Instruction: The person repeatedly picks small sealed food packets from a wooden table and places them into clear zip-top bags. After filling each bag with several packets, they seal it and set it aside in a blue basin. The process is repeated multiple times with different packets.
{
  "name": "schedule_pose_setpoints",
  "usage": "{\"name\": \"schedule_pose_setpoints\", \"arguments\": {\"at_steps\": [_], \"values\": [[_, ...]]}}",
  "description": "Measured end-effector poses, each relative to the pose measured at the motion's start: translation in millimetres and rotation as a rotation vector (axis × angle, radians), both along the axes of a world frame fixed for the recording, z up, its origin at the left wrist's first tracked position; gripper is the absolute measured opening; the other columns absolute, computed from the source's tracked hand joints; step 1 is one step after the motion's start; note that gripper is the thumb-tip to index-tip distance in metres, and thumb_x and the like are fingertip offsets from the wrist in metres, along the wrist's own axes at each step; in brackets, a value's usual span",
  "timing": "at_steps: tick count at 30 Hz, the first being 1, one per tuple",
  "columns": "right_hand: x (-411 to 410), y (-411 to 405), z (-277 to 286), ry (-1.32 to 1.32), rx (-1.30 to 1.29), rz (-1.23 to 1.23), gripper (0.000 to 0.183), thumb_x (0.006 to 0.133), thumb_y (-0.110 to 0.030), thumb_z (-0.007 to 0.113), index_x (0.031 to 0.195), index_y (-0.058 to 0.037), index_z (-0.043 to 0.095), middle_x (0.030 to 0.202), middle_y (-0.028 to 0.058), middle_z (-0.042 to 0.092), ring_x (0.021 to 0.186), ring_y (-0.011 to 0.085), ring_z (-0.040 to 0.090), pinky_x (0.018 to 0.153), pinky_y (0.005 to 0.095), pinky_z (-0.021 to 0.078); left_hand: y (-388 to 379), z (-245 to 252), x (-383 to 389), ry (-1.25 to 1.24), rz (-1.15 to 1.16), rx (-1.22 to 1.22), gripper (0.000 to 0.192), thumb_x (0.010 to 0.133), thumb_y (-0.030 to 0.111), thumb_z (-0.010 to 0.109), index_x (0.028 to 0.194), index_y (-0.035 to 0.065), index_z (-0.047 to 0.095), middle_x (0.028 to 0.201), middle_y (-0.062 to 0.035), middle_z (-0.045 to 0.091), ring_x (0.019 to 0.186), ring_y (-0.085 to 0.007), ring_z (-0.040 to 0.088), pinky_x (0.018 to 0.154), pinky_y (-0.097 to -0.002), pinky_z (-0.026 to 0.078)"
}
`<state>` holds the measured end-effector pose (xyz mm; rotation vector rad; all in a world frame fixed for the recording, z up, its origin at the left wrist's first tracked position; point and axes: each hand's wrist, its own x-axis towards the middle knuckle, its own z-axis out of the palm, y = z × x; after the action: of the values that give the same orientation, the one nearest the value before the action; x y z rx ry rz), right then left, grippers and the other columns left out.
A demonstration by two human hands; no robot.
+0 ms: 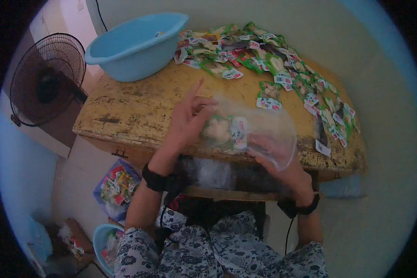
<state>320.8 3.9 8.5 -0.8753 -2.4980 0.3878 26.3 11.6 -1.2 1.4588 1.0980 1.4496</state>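
A clear plastic bag (271,121) is held up between my hands over the front edge of the table, partly blurred. A small food packet (222,132) with a pale content and a printed white label shows at the bag, near its left end. My left hand (189,120) has its index finger raised, while thumb and the other fingers close at the bag's left edge. My right hand (274,153) grips the bag's right end, seen partly through the film. Whether its fingers are inside or behind the film is unclear. Another packet (270,94) lies just beyond the bag.
Many similar packets (229,52) spread along the table's (125,107) back and right side. A light-blue basin (142,48) stands at the back left. Below is an open drawer (215,173) with clear film. A fan (48,80), filled purple bag (116,187) and blue tub (106,243) are left.
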Motion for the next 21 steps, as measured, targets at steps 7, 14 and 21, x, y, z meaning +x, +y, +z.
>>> {"name": "schedule_pose_setpoints", "arguments": {"at_steps": [7, 14, 21], "values": [[-3.2, -7.4, 2.3, 0.075, -0.036, 0.019, 0.046, 0.091, -0.024, 0.071, 0.136, -0.0171, 0.063, 0.141, 0.0105, 0.062, 0.123, 0.0355, 0.062, 0.106, 0.0476, 0.0487, -4.4, -0.6, -4.5, 0.001, 0.016, -0.142, 0.088, 0.090, 0.011, 0.072, 0.160, -0.0022, 0.022, 0.099, -0.0093, 0.073, 0.090, -0.0147, 0.067, 0.082, -0.0291, 0.054], [-8.1, -2.1, 8.6, -0.030, 0.000, 0.202, 0.057, 0.084, -0.003, 0.067, 0.139, -0.0186, 0.062, 0.149, 0.0073, 0.057, 0.128, 0.0334, 0.060, 0.108, 0.0421, 0.0464, 22.7, 7.1, -10.3, 0.169, -0.011, -0.118, 0.065, 0.091, 0.008, 0.064, 0.150, -0.0065, 0.041, 0.092, -0.0062, 0.073, 0.079, -0.0108, 0.064, 0.073, -0.0251, 0.051], [-5.6, -3.3, 5.4, -0.104, -0.089, 0.298, 0.049, 0.082, -0.010, 0.066, 0.130, -0.0211, 0.068, 0.142, 0.0067, 0.063, 0.118, 0.0315, 0.067, 0.100, 0.0414, 0.0541, 38.8, -2.4, -12.4, -0.053, -0.045, -0.221, 0.068, 0.093, 0.008, 0.065, 0.153, -0.0073, 0.036, 0.092, -0.0064, 0.074, 0.073, -0.0091, 0.061, 0.066, -0.0224, 0.049]]}}
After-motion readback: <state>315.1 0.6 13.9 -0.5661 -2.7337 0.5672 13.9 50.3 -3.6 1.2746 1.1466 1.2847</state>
